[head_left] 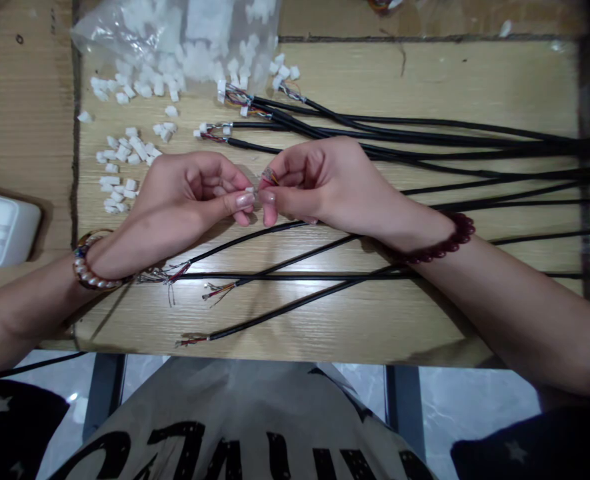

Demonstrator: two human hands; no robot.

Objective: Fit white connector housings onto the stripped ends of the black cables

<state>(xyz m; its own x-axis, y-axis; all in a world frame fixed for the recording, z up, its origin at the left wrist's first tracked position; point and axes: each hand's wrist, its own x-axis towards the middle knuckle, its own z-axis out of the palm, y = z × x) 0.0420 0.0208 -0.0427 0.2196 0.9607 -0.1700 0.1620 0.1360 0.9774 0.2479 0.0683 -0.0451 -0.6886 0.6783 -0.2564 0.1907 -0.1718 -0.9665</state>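
Near the middle of the head view, my left hand (189, 190) pinches a small white connector (251, 191) between thumb and index finger. Touching it at the fingertips, my right hand (315, 180) grips thin coloured wires (269, 176) between its thumb and fingers. The exact join between wires and connector is hidden by the fingertips. Below the hands lie black cables (285, 307) with bare, fanned-out wire ends (192, 341). Above them, more black cables (425, 138) have white connectors (221, 91) at their wire ends.
Loose white connectors (129, 148) lie in piles left of the cables. A clear plastic bag (139, 33) of white connectors rests at the top left. A white box-shaped object (5, 228) sits at the left edge. The wooden board's front edge (275, 357) is near my lap.
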